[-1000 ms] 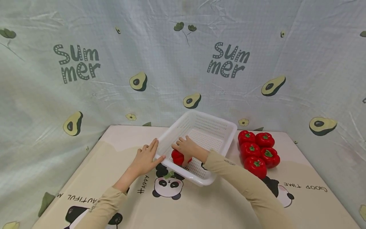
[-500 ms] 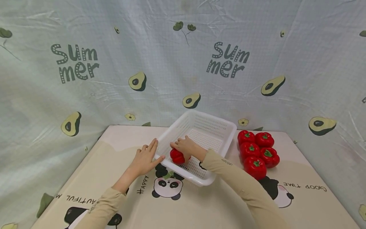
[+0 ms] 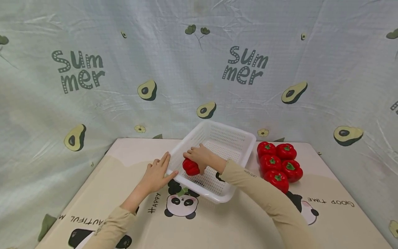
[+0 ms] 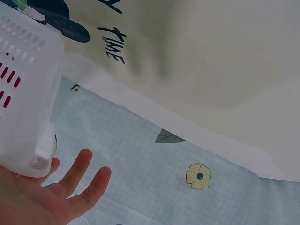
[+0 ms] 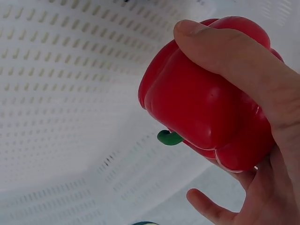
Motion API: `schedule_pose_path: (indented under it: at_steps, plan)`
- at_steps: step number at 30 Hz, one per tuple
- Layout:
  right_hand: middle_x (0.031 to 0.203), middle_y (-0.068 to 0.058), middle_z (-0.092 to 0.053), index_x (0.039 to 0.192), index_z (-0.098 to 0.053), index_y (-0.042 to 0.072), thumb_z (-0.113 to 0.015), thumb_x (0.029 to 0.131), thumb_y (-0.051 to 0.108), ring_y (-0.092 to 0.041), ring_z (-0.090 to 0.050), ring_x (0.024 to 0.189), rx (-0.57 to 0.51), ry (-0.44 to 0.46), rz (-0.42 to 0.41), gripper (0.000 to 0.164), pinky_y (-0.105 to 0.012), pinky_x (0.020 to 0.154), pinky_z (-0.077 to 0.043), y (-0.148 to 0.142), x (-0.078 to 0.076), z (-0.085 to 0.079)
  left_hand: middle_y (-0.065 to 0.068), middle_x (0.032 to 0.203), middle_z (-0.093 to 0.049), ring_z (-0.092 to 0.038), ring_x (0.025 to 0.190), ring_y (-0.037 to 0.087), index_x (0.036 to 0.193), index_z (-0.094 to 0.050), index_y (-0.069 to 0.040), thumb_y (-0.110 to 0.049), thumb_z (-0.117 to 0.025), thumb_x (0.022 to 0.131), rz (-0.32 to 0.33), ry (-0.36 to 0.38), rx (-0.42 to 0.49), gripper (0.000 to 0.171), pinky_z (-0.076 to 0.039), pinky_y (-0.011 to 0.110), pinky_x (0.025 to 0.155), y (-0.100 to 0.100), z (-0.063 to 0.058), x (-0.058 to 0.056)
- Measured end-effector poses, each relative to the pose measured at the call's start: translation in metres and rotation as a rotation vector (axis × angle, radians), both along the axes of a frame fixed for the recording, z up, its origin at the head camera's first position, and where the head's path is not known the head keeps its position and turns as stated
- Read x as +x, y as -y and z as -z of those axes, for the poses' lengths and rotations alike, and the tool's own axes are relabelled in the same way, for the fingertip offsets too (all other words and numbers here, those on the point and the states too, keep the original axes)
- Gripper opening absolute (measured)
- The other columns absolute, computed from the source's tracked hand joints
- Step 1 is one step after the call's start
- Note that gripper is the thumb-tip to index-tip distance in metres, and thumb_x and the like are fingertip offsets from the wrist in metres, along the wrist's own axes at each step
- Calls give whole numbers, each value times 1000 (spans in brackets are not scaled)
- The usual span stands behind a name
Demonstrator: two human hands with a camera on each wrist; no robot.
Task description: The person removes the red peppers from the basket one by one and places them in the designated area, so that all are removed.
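Note:
A red bell pepper [image 3: 191, 167] with a green stem is in my right hand [image 3: 202, 157], inside the white slotted basket [image 3: 245, 147]. In the right wrist view, the thumb curls over one side of the bell pepper [image 5: 197, 98] and fingers go round behind it; one finger stands free. My left hand [image 3: 157, 174] lies against the basket's left corner with fingers spread, touching the rim. The left wrist view shows the left hand [image 4: 61, 197] beside the basket's corner [image 4: 33, 93], several fingers extended; red shows through the slots.
Several red bell peppers [image 3: 275, 162] stand grouped on the table just right of the basket. The table [image 3: 217, 224] has a cream cloth with panda prints. A pale curtain [image 3: 174, 52] with avocado prints hangs behind the table's back edge.
My right hand has lifted the bell pepper slightly up and to the left within the basket. The left hand keeps its place at the corner. The head view has shifted a little.

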State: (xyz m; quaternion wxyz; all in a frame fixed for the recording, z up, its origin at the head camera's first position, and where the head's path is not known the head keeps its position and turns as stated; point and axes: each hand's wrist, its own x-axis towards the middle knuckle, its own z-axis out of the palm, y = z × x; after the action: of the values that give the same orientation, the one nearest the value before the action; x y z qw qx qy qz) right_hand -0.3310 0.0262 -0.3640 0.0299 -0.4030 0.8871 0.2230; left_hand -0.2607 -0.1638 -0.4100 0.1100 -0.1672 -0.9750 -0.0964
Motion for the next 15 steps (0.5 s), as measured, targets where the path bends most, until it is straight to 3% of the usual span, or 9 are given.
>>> schedule_pose_path:
  at_steps: [8, 15]
  plan:
    - [128, 2, -48, 130, -32, 22, -78, 62, 37, -17, -42, 118, -40, -1, 14, 84, -44, 97, -37, -8, 11, -27, 17, 144, -29, -44, 111, 37, 138, -28, 1, -51, -45, 86, 1, 5, 8, 75, -35, 55, 85, 0, 0, 0]
    - [127, 0, -47, 128, -33, 20, -80, 60, 29, -19, -41, 116, -135, 18, 14, 84, -43, 94, -41, -27, 21, -41, 17, 144, -29, -43, 112, 37, 139, -27, 1, -51, -46, 86, -2, 14, 21, 76, -34, 55, 86, 0, 0, 1]
